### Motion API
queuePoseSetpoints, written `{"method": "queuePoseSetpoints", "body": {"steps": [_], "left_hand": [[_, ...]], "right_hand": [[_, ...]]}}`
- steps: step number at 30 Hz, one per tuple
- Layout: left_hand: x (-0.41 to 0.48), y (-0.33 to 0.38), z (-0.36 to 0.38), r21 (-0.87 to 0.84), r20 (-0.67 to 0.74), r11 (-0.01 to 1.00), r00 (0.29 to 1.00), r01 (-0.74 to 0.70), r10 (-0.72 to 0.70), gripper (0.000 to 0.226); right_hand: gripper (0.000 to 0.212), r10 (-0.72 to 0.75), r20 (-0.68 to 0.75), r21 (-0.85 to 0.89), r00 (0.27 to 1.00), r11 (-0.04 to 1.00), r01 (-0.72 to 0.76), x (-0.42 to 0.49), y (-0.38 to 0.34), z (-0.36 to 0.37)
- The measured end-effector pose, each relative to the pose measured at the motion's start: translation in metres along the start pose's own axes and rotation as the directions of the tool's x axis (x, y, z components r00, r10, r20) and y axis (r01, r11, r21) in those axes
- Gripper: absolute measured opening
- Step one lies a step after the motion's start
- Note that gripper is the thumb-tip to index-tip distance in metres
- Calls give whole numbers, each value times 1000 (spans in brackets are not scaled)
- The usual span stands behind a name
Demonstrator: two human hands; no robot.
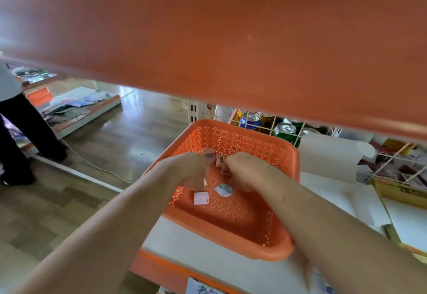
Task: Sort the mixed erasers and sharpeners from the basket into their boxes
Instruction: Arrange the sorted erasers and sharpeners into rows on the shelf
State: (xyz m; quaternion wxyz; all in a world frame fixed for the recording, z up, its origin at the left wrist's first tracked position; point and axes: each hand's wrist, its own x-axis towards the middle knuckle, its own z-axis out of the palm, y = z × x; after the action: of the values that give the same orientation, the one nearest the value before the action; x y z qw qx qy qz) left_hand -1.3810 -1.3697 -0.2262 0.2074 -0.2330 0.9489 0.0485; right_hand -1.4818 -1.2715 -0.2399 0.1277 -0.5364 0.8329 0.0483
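Your left hand (193, 170) and right hand (250, 173) each pinch small pink pieces (219, 160) over the orange perforated basket (254, 245). Pink eraser (201, 198) lies flat inside, long axis roughly left-right.

Basket (280, 251) on shelf (184, 247); cans (285, 129) behind; erasers (201, 198) inside.

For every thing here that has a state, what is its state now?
orange basket: upright, few items left inside.
left hand: in the basket, fingers pinch a small pink piece.
right hand: in the basket, fingers hold pink pieces.
pink eraser: lying loose on the basket floor.
drink cans: upright.
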Motion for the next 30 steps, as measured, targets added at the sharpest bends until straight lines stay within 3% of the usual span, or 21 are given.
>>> {"method": "queuePoseSetpoints", "body": {"steps": [6, 10, 13, 20, 24, 30], "left_hand": [[-9, -4, -5, -346, -295, 930, 955, -123, 16, 24], [-29, 3, -6, -469, -460, 851, 888, -234, -9, 32], [-42, 24, -7, -483, -538, 817, 843, -315, 7, 34], [-59, 111, -8, -487, -640, 727, 764, -484, 80, 35], [-68, 167, 0, -468, -652, 700, 745, -539, 137, 27], [-67, 269, 9, -404, -635, 641, 705, -653, 317, 14]], "right_hand": [[24, -81, -99, -24, 992, 997, 79, -5, 1, -3], [25, 20, -188, 305, 982, 952, 39, -31, 20, -14], [12, 95, -289, 405, 953, 914, 31, -66, 37, -18], [23, 239, -470, 524, 850, 850, 51, -162, 78, -16], [16, 356, -457, 645, 815, 764, 28, -217, 121, 1], [30, 543, -382, 794, 748, 607, -34, -299, 191, 34]]}}
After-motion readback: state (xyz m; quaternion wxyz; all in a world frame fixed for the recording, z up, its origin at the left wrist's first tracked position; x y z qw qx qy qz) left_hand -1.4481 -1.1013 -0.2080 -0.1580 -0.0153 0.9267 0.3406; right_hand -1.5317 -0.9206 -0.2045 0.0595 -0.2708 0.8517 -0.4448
